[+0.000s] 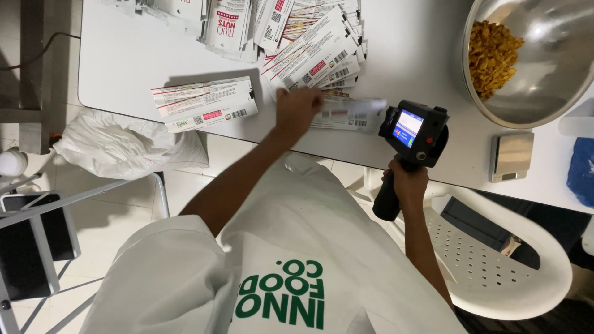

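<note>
Grip check: your right hand (407, 180) is wrapped around the handheld printer (413, 131) handle, your left hand (298, 110) presses flat a thin, light, slippery packet (349, 114) at the white surface (124, 55) edge; pinch its edge.

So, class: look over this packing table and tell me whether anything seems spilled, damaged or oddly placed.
Nothing spilled or damaged. The flat pouches lie in a loose, skewed fan rather than a square stack. The left hand presses one pouch; the right hand holds the handheld printer. The snacks stay inside the steel bowl.
</note>
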